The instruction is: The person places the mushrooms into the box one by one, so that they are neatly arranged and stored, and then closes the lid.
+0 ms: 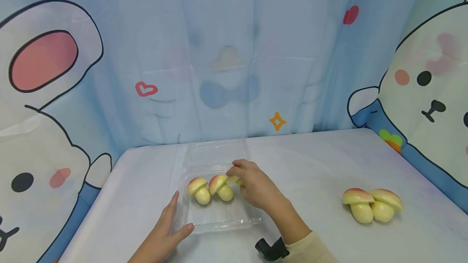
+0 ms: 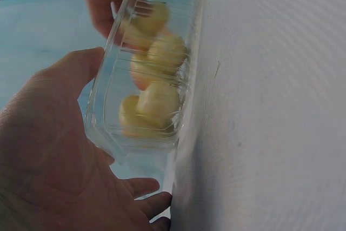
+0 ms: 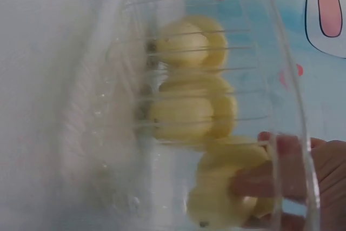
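Observation:
A clear plastic clamshell box [image 1: 234, 216] lies with its lid [image 1: 215, 155] folded back. Inside it, side by side, are two yellow toy mushrooms with reddish caps, the left one [image 1: 202, 195] and the right one [image 1: 224, 190]. My right hand [image 1: 254, 184] pinches a third toy mushroom [image 3: 221, 196] inside the box's right part, beside the other two; the fingers cover much of it in the head view. At the box's left front corner is my left hand [image 1: 166, 224], fingers extended along the side and thumb at the rim [image 2: 96, 93].
Two more toy mushrooms, one [image 1: 360, 206] beside the other [image 1: 386, 206], sit close together on the white table [image 1: 310, 173] to the right. A black strap piece [image 1: 271, 250] is at my right wrist. Behind the table hangs a blue cartoon curtain [image 1: 226, 23].

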`<state>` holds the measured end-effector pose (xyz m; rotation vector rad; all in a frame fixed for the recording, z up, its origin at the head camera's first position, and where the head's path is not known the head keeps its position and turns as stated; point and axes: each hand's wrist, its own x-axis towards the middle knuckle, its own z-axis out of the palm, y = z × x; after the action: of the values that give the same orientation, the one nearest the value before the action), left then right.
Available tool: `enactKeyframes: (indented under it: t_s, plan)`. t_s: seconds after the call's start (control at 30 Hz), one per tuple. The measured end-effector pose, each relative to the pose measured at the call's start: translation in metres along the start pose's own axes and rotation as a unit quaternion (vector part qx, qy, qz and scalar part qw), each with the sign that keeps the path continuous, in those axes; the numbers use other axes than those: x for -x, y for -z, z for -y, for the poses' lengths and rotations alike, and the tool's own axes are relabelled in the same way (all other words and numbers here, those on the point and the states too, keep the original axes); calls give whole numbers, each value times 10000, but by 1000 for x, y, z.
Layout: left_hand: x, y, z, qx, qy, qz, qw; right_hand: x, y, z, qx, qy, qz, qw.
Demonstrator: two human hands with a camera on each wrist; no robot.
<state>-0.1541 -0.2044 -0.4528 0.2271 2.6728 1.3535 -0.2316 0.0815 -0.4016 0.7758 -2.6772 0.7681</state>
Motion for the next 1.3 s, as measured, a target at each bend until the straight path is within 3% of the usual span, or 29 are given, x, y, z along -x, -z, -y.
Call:
enactKeyframes:
  t_s: [0.43,0.93,1.3]
  plan:
    - [0,-1,0,4,118,-3,9999,1,-10,0,276,-113,213,9993]
    - [0,-1,0,-132,30,-43,9999,3,-17,3,996,223,-36,9948]
    - [0,-1,0,-196,82,-39,9998,3,-19,1,1004,-160,214,9946]
